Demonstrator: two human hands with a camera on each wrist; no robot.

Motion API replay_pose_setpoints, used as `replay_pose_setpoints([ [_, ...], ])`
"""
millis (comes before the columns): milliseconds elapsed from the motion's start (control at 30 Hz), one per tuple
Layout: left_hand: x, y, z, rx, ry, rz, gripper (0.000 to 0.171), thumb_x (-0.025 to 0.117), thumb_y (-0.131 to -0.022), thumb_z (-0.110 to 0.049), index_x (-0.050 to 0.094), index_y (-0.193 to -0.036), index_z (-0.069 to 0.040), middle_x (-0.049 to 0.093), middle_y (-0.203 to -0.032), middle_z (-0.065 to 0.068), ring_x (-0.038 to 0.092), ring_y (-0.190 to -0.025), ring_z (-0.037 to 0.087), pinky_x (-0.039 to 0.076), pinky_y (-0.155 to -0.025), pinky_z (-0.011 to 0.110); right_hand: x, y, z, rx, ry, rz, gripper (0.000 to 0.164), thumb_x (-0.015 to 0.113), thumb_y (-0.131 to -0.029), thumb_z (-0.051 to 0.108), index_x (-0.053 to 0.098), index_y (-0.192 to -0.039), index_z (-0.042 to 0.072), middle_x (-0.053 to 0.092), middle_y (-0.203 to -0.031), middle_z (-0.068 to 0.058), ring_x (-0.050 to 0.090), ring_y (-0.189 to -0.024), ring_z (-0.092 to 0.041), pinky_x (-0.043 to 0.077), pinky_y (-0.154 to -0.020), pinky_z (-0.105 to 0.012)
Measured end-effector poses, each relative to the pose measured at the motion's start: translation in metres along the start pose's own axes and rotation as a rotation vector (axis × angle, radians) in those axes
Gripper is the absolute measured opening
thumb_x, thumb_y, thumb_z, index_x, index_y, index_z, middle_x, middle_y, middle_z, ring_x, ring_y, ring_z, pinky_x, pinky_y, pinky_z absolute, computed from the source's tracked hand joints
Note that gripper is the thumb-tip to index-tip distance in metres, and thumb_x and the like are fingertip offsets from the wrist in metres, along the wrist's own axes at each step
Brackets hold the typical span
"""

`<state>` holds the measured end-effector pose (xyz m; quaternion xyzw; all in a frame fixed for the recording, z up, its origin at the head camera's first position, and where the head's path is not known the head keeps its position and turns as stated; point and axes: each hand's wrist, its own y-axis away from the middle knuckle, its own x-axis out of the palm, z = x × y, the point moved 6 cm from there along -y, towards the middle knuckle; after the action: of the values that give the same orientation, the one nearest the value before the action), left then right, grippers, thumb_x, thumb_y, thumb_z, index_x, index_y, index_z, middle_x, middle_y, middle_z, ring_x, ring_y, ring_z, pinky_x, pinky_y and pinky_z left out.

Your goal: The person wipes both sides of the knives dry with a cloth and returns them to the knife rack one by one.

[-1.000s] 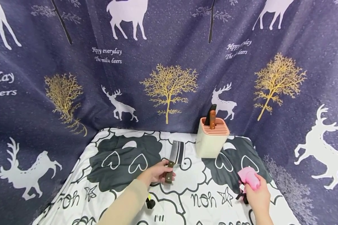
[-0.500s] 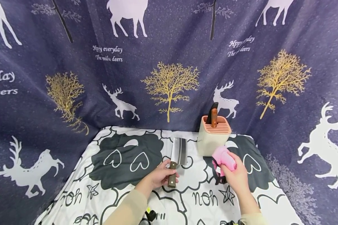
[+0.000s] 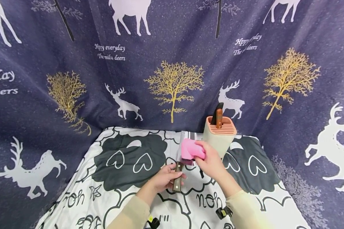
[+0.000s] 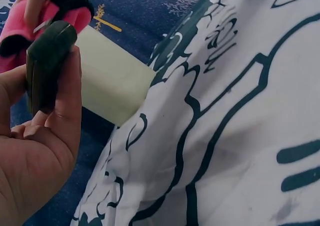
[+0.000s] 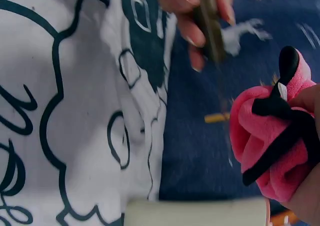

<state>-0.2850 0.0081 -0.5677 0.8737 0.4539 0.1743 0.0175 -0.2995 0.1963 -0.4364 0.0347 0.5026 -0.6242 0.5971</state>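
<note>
Nearest us, small black devices, one by the left sleeve (image 3: pixel 154 222) and one by the right sleeve (image 3: pixel 222 213), show above the patterned sheet (image 3: pixel 126 188). Beyond them we see the left hand (image 3: pixel 164 178), fingers and thumb pinching the brown handle of a cleaver (image 3: pixel 179 165), whose blade points to the sheet's far edge, about midway between its far corners. The right hand (image 3: pixel 210 160) grips a bunched pink cloth (image 3: pixel 191 149) with black trim, which covers part of the blade from above; we cannot tell whether they touch. Just beyond that hand, by the far edge towards the far right corner, a cream knife block (image 3: pixel 218 142) stands upright, holding a brown-handled knife (image 3: pixel 219 118) and a black-handled one (image 3: pixel 214 117). Behind everything we see a dark blue curtain (image 3: pixel 172 44) printed with deer and trees.
</note>
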Motion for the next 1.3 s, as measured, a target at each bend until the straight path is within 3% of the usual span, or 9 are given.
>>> replay_pose_setpoints([
  [100,0.002,0.001,-0.004,0.006,0.013,0.008,0.048,0.058,-0.105,-0.020,0.043,-0.147,-0.001,0.077,-0.103,-0.003,0.076,-0.081,0.012,0.061,-0.063,0.028,0.017,-0.002,0.012,-0.129,0.062,0.021,0.056,0.076,-0.071,0.007,0.066,-0.126,0.010,0.072,-0.125,-0.011,0.070,-0.111,-0.031,0.057,-0.092,-0.051],
  [233,0.002,0.001,-0.007,0.021,0.004,-0.002,0.048,0.056,-0.105,-0.021,0.041,-0.144,0.003,0.074,-0.098,-0.005,0.075,-0.078,0.011,0.061,-0.062,0.027,0.042,-0.001,0.017,-0.161,0.141,0.081,0.051,0.075,-0.073,0.016,0.068,-0.123,0.016,0.068,-0.133,-0.011,0.068,-0.115,-0.034,0.056,-0.090,-0.057],
  [400,-0.001,0.002,-0.007,0.045,-0.019,-0.036,0.039,0.054,-0.106,-0.018,0.045,-0.138,0.002,0.069,-0.095,-0.004,0.074,-0.074,0.012,0.061,-0.060,0.027,0.066,0.000,0.015,-0.080,0.227,0.141,0.047,0.077,-0.081,0.038,0.067,-0.125,0.023,0.064,-0.138,-0.012,0.065,-0.115,-0.040,0.054,-0.083,-0.064],
  [500,-0.001,0.004,-0.007,0.054,-0.027,-0.045,0.040,0.053,-0.106,-0.019,0.043,-0.139,0.002,0.068,-0.095,-0.003,0.072,-0.073,0.011,0.060,-0.060,0.026,0.073,-0.001,0.010,-0.011,0.231,0.150,0.049,0.078,-0.084,0.043,0.065,-0.127,0.023,0.063,-0.137,-0.012,0.063,-0.116,-0.041,0.053,-0.084,-0.066],
  [867,0.007,0.005,-0.007,0.092,-0.025,-0.020,0.046,0.051,-0.107,-0.017,0.035,-0.143,0.006,0.066,-0.095,-0.001,0.071,-0.075,0.012,0.060,-0.062,0.027,0.074,-0.018,-0.018,0.106,0.227,0.174,0.060,0.081,-0.086,0.043,0.061,-0.137,0.018,0.059,-0.139,-0.020,0.059,-0.123,-0.044,0.052,-0.101,-0.061],
  [1100,0.011,0.008,-0.009,0.091,-0.038,-0.003,0.037,0.052,-0.107,-0.018,0.041,-0.137,0.001,0.065,-0.095,-0.001,0.070,-0.073,0.010,0.060,-0.059,0.025,0.072,-0.034,-0.038,0.150,0.217,0.173,0.060,0.079,-0.089,0.041,0.059,-0.140,0.017,0.061,-0.136,-0.018,0.061,-0.121,-0.045,0.050,-0.102,-0.060],
  [1300,0.014,0.011,-0.011,0.075,-0.041,-0.008,0.043,0.053,-0.107,-0.017,0.038,-0.140,0.004,0.065,-0.095,0.001,0.071,-0.073,0.013,0.061,-0.061,0.028,0.073,-0.046,-0.056,0.233,0.186,0.159,0.064,0.077,-0.091,0.038,0.054,-0.145,0.011,0.062,-0.133,-0.025,0.061,-0.123,-0.043,0.050,-0.104,-0.058],
])
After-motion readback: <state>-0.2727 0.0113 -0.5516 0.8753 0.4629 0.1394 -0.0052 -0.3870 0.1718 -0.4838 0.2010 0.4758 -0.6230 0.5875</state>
